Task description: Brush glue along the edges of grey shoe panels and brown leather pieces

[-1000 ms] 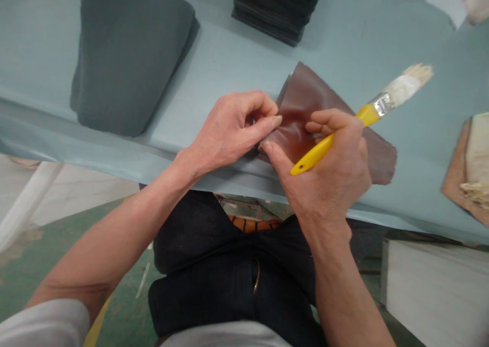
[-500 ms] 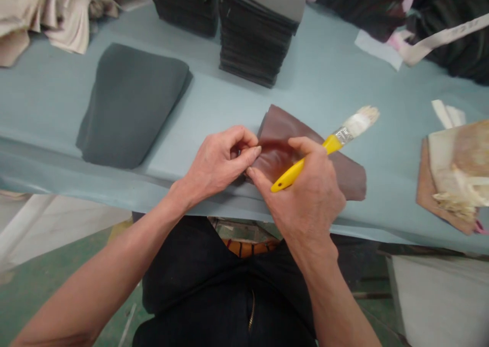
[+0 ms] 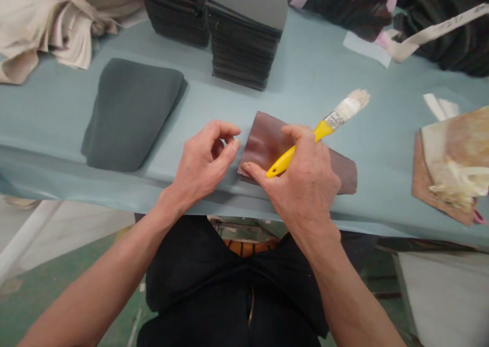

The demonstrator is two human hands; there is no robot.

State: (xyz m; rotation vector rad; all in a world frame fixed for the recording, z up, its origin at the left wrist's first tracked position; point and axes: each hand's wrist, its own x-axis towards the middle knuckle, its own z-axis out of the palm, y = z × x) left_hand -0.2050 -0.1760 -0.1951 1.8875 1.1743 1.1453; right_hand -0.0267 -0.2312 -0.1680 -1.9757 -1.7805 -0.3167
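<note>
- Right hand [image 3: 301, 168], over the brown pile [image 3: 263, 139]: grip closed round the yellow brush [image 3: 324, 129], thumb on the pile.
- Left hand [image 3: 204, 158], just left of the pile: grip parted, apparently holding nothing.
- Brown pile, on the tabletop [image 3: 214, 102]: glossy, slightly buckled; bristles [image 3: 359, 99] clear of it, amount done or left unclear.

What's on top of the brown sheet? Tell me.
The right hand is over the brown sheet, holding the yellow-handled brush; the sheet's surface beneath that hand is covered.
</note>
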